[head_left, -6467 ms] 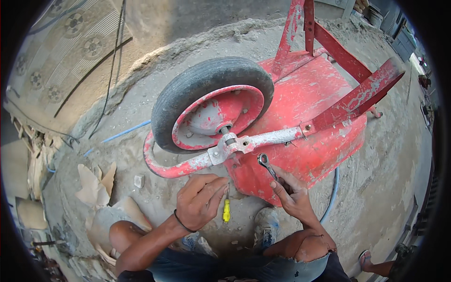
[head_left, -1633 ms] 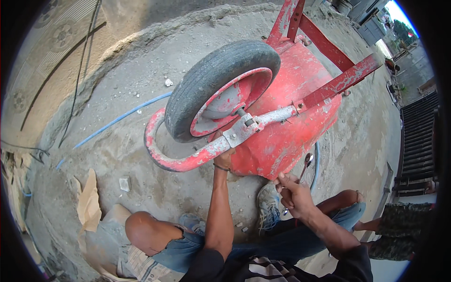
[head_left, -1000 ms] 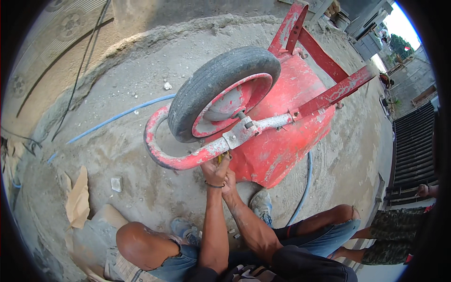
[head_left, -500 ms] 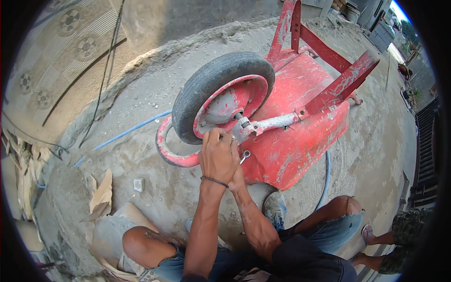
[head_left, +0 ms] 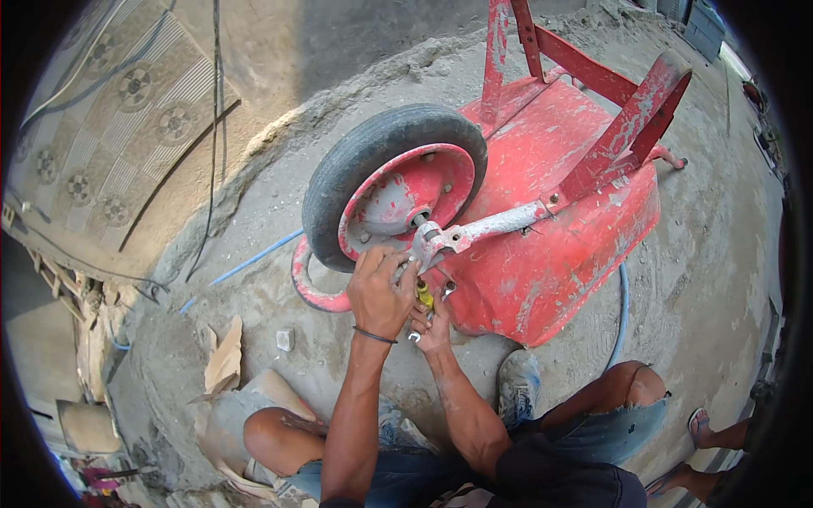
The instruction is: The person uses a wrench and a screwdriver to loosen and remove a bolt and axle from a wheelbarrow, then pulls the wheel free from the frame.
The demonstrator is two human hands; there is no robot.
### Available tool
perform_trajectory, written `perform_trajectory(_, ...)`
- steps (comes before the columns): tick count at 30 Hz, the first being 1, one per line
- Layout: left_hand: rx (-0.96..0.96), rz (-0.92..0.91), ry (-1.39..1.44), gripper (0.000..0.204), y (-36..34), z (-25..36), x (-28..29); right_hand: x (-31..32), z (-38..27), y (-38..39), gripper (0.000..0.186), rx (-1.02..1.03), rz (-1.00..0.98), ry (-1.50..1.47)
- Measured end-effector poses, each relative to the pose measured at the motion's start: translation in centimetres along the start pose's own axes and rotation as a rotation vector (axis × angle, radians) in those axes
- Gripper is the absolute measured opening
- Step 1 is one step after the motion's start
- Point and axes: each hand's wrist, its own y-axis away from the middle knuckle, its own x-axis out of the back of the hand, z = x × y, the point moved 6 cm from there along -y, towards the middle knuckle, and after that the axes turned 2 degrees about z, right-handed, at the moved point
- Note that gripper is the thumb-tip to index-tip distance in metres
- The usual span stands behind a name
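An upturned red wheelbarrow [head_left: 550, 245], its paint scuffed, lies on the ground ahead of me. Its black rubber wheel [head_left: 326, 190] faces up beside a grey axle bracket [head_left: 432, 242]. My left hand [head_left: 378, 292] is closed at the bracket's lower end, below the wheel; its fingertips hide whatever they pinch. Close on its right, my right hand [head_left: 434, 326] is wrapped round a screwdriver with a yellow handle [head_left: 424, 294] and a metal wrench [head_left: 414, 337]. One wrench end shows by the palm; a shiny ring end appears near the tray's edge.
A curved red tube [head_left: 315, 292] sticks out under the wheel. Blue hose [head_left: 622, 317] runs beside the tray. Torn cardboard [head_left: 224, 360] and a small stone block [head_left: 285, 339] lie to the left. Another person's sandalled foot [head_left: 701, 429] is at the lower right.
The yellow screwdriver handle has come into sight at my right hand, which has moved slightly down and away from my left. My left hand stays by the bracket. The view has shifted a little.
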Motion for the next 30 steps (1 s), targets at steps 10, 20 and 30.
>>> perform_trajectory(10,-0.003,0.015,0.002,0.014,-0.1,0.4,-0.6,1.0,-0.1,-0.2,0.039,-0.031,0.065,0.067)
perform_trajectory(20,-0.023,0.085,-0.041,0.014,0.7,0.1,-0.3,0.3,0.1,-0.3,0.040,0.129,0.245,0.127)
perform_trajectory(30,-0.039,0.075,-0.036,0.013,0.6,0.3,-0.4,1.8,-0.3,-0.4,0.042,0.150,0.351,0.017)
